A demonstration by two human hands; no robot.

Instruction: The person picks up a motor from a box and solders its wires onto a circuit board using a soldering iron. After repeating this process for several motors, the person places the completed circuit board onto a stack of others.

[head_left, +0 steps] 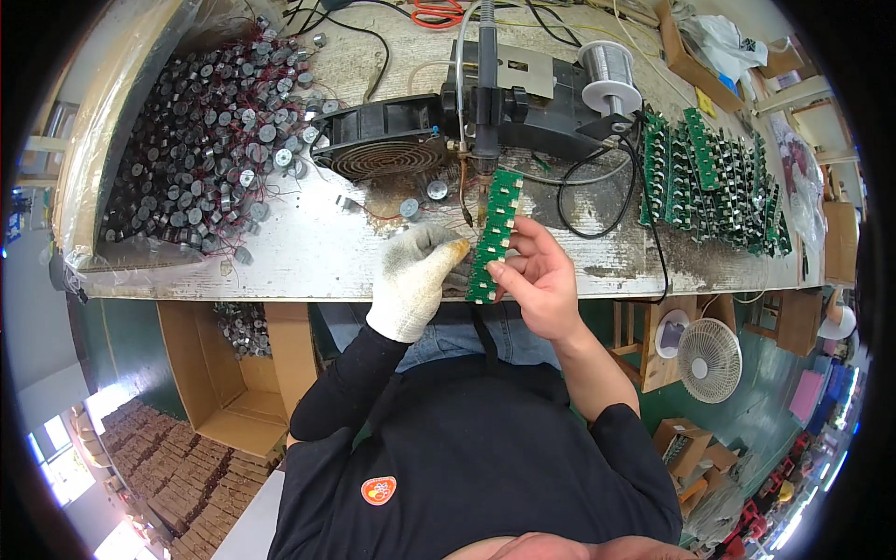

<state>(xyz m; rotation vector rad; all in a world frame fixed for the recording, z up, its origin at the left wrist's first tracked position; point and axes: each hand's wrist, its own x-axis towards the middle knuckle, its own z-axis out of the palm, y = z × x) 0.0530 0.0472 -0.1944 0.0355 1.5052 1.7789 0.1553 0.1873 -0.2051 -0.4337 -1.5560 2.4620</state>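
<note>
My right hand grips a long green circuit board strip by its lower right edge, thumb on its face. The strip stands tilted, with small pale parts along its length. On my left hand is a white work glove; its fingers are pinched together at the strip's left edge, and what they hold, if anything, is hidden. Just beyond the fingertips, a soldering tip points down from a machine's upright arm. Small round motors with thin wires lie on the bench beyond my left hand.
A heap of round motors fills the left side behind a box wall. A black fan and a solder wire spool stand at the back. Rows of green boards lie right. A black cable loops over the bench.
</note>
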